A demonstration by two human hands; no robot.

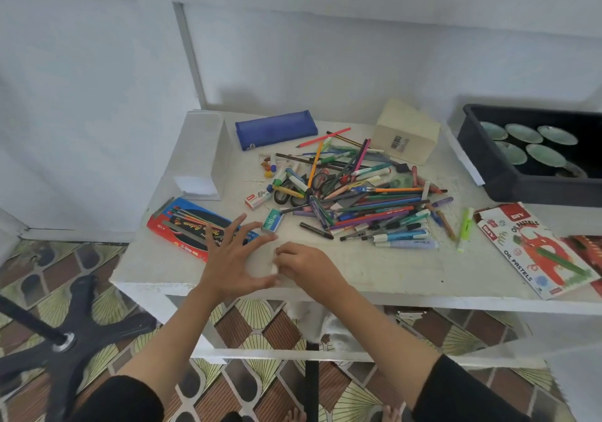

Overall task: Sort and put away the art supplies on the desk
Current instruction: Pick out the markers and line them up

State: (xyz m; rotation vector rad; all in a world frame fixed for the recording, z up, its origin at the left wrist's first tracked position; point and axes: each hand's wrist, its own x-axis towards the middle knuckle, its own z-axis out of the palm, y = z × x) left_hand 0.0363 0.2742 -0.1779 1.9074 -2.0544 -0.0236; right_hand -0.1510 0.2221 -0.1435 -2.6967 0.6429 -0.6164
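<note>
A heap of pens, pencils and markers (365, 197) covers the middle of the white desk (391, 275). My left hand (233, 258) hovers at the desk's front edge with fingers spread and nearly straight, just over a red and blue coloured-pencil box (182, 226). My right hand (306, 268) is beside it, fingers curled, pinching a small white piece (273, 270). A green eraser box (272, 221) lies just beyond my left fingertips. A blue pencil case (277, 128) lies at the back. An oil pastels box (534, 249) is at the right.
A white box (202, 154) stands at the back left and a cream box (404, 131) at the back. A black tray (482, 161) with green dishes sits at the far right. Scissors (293, 190) lie in the heap. A black chair base (58, 340) is on the floor to the left.
</note>
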